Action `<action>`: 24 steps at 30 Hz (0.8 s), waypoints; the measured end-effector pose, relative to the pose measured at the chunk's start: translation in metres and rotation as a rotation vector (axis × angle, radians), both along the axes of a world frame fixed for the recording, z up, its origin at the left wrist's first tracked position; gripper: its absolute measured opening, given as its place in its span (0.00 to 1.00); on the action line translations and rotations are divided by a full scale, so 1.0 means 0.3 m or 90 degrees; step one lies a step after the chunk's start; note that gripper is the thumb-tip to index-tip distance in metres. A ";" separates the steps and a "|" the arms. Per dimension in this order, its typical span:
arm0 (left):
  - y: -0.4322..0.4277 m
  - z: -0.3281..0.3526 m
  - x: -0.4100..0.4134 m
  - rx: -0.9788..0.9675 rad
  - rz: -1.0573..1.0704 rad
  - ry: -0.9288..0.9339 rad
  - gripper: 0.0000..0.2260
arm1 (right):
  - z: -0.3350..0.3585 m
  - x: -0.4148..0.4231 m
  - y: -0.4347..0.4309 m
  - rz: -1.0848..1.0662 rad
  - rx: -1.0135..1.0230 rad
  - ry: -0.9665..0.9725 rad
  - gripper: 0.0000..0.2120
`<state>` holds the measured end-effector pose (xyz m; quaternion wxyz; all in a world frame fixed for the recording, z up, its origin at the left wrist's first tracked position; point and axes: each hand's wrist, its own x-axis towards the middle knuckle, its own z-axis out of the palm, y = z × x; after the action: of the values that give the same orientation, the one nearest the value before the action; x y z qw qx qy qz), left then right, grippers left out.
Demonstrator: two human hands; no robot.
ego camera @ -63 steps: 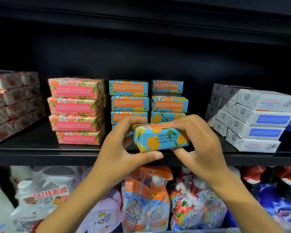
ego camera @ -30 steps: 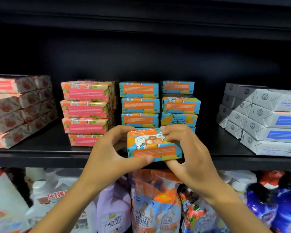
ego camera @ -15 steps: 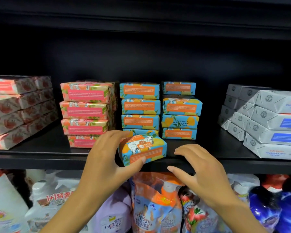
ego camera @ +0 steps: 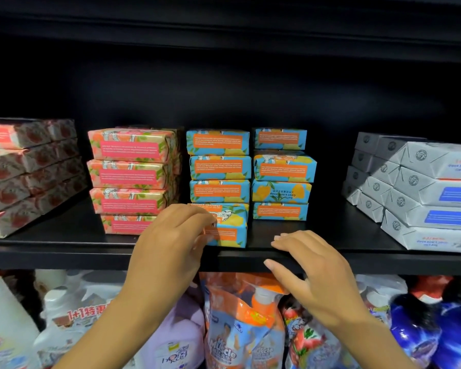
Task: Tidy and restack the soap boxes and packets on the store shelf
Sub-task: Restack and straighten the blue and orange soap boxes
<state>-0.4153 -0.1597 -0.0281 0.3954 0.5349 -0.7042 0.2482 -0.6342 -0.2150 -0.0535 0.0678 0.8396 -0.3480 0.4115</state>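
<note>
My left hand curls round the left end of the blue soap box, which sits on the black shelf at frame centre, just in front of the left blue stack. My right hand, fingers loosely spread, holds nothing at the shelf's front edge.

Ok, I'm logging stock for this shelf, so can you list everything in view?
pink soap boxes: four showing, pink-orange, stacked left of centre
blue soap boxes: seven stacked in two columns, blue-orange, centre
front blue box: one, blue-orange, before left column
red packets: four layers, red-white, far left
grey boxes: four layers, grey-white, far right
shelf: one, black
pouches and bottles: several, mixed colours, below shelf
left hand: grips front blue box
right hand: open, at shelf's front edge
</note>
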 end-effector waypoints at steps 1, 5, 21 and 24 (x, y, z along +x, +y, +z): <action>-0.002 0.001 -0.002 0.003 0.004 0.001 0.15 | 0.001 0.001 0.001 0.001 0.000 0.001 0.19; -0.009 0.004 -0.008 0.016 0.028 0.011 0.15 | 0.001 -0.001 0.001 -0.001 0.005 -0.001 0.15; -0.076 0.017 -0.015 0.058 0.114 0.025 0.16 | 0.014 -0.006 0.012 0.020 0.045 0.024 0.18; -0.076 0.017 -0.017 0.062 0.114 0.028 0.15 | 0.052 -0.021 0.001 0.058 0.088 -0.037 0.17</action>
<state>-0.4204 -0.1824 -0.0230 0.3603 0.6194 -0.6563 0.2362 -0.6404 -0.2147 -0.0380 -0.0192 0.8449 -0.3392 0.4132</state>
